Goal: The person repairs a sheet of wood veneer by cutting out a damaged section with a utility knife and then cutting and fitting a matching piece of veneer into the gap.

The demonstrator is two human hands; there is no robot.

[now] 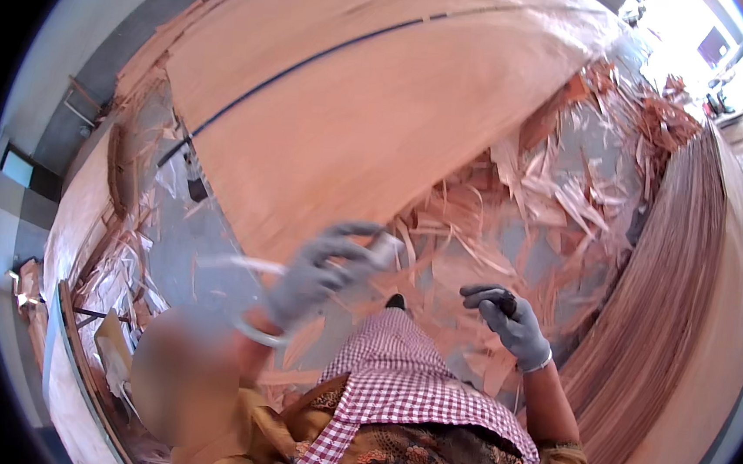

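Short whitish object (385,249): out in front of the body, near the close corner of the veneer; too smeared to tell material or exact form.
Left hand in a grey knit glove (320,272): fingers curled about the whitish object, grasping at the tips.
Whitish object's handling: probably light and manageable one-handed; stiffness unclear; best held around the middle, between thumb and fingers.
Blurred white streak (242,264): just left of the same glove; cannot tell whether joined to anything.
Right hand in a grey knit glove, dark at the fingertips (514,326): half curled, apart from the left; cannot tell whether grasping the small dark patch (506,302) or merely stained.
Broad, thin, tan wood veneer sheet (353,135): spread ahead; likely light for its spread, floppy, prone to split along the grain; best lifted by two well-spaced edge points, palms flat.
Long dark-blue narrow strip (242,98): laid across the veneer.
Torn reddish-tan veneer scraps (558,186): heaped right of the sheet; probably brittle, sharp-edged, slippery underfoot.
Tall brown-striped veneer stack (666,255): at far right, likely heavy as a whole.
Labels and writing: none legible.
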